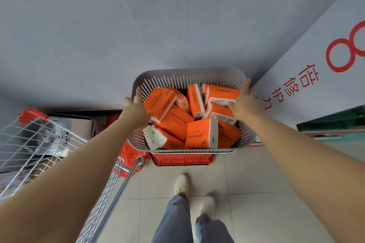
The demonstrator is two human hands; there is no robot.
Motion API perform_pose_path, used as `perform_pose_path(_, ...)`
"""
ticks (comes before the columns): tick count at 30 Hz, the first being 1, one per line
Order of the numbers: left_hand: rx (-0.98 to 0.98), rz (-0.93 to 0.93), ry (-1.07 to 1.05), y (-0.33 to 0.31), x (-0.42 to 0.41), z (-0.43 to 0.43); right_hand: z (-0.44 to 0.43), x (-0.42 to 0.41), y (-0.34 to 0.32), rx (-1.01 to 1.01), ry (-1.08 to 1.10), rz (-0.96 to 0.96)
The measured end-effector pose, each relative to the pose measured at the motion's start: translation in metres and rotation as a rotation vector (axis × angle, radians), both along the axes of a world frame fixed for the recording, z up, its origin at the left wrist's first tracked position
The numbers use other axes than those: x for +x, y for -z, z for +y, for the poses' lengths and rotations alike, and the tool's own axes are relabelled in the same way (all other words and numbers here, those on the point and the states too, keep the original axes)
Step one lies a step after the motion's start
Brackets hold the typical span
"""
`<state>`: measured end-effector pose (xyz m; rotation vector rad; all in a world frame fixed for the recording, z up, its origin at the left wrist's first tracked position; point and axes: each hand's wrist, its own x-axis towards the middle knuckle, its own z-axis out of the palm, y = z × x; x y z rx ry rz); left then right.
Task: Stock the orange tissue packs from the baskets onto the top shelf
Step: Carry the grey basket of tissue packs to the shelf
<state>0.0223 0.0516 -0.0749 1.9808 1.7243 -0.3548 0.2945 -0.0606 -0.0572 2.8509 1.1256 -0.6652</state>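
Grey basket [189, 73] of orange tissue packs [175, 122] sat mid-frame, my left hand [136, 109] and right hand [244, 102] clasping its side rims. Most fingers were hidden behind its walls.

The orange packs [178, 119] in the grey basket [189, 74] at 12 o'clock say "COTTON TISSUE". At 2 o'clock, the white board [316, 104] has a big red 8 [343, 53] and red Chinese words [290, 87], 倍修护力.

A shop. On the left, a wire shopping cart [39, 144] with a red handle. In the middle, a grey basket [189, 74] full of matching orange tissue packs [173, 120], over a red shop basket [182, 161]. On the right, a big white sign [325, 96] with red writing.
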Motion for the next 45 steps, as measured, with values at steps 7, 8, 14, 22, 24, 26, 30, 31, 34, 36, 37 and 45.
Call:
perform_pose_path(7, -0.019, -0.067, -0.174, 0.003, 0.010, 0.000, -0.001, 0.000, 0.014, 0.054, -0.013, -0.010)
perform_pose_path(8, -0.016, -0.081, -0.187, 0.003, 0.011, 0.001, -0.001, 0.001, 0.014, 0.055, -0.027, -0.008)
perform_pose_path(14, -0.007, -0.183, -0.290, 0.000, 0.013, 0.005, -0.005, 0.004, 0.012, 0.057, -0.087, -0.002)
perform_pose_path(22, 0.001, -0.207, -0.345, -0.026, 0.016, -0.006, -0.011, 0.005, -0.009, 0.089, -0.090, 0.018)
perform_pose_path(24, 0.010, -0.219, -0.337, -0.038, 0.017, -0.009, -0.012, 0.005, -0.019, 0.099, -0.080, 0.033)
perform_pose_path(26, 0.023, -0.233, -0.336, -0.050, 0.016, -0.013, -0.015, 0.004, -0.032, 0.106, -0.063, 0.041)
perform_pose_path(30, 0.043, -0.274, -0.344, -0.077, 0.013, -0.024, -0.026, 0.001, -0.057, 0.148, -0.044, -0.004)
perform_pose_path(31, 0.053, -0.289, -0.351, -0.084, 0.013, -0.028, -0.029, 0.000, -0.063, 0.186, -0.026, -0.005)
perform_pose_path(34, 0.066, -0.341, -0.401, -0.105, 0.011, -0.039, -0.039, 0.000, -0.078, 0.295, 0.058, 0.012)
perform_pose_path(36, 0.067, -0.363, -0.433, -0.118, 0.009, -0.052, -0.051, -0.001, -0.089, 0.296, 0.047, -0.010)
perform_pose_path(37, 0.070, -0.360, -0.438, -0.123, 0.008, -0.060, -0.056, -0.001, -0.094, 0.286, 0.032, -0.018)
perform_pose_path(45, 0.039, -0.419, -0.498, -0.137, -0.002, -0.111, -0.096, -0.012, -0.109, 0.242, 0.006, -0.017)
